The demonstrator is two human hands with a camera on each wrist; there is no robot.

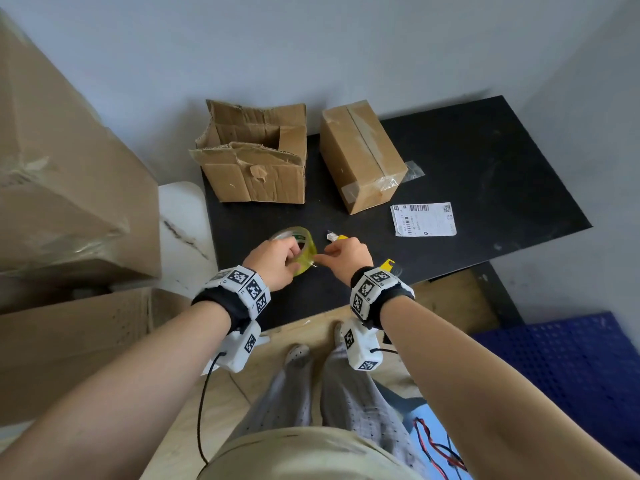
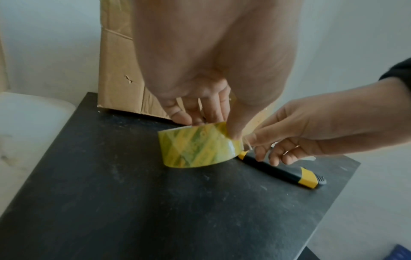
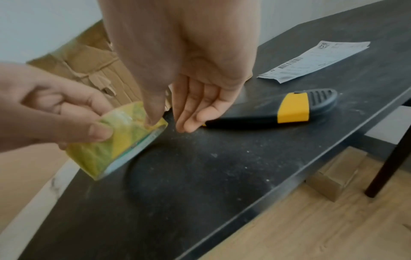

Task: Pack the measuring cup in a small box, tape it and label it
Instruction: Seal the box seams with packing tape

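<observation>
My left hand [image 1: 287,252] [image 2: 211,123] grips a yellowish roll of clear tape [image 1: 308,249] [image 2: 195,149] [image 3: 106,153], held tilted just above the black table [image 1: 485,161]. At the roll's right side my right hand [image 1: 329,254] [image 2: 251,143] [image 3: 170,124] pinches the tape's loose end with thumb and forefinger; its other fingers hang relaxed. The small brown box [image 1: 360,154] stands closed at the back, with tape along its top seam. A white shipping label [image 1: 424,219] [image 3: 311,63] lies flat to the right. No measuring cup shows.
A yellow-and-black utility knife [image 2: 278,170] [image 3: 289,109] lies under my right hand. A torn open carton [image 1: 252,174] stands at the table's back left. Large cartons [image 1: 69,168] are stacked on the left, and a blue crate [image 1: 571,368] sits on the floor at the right.
</observation>
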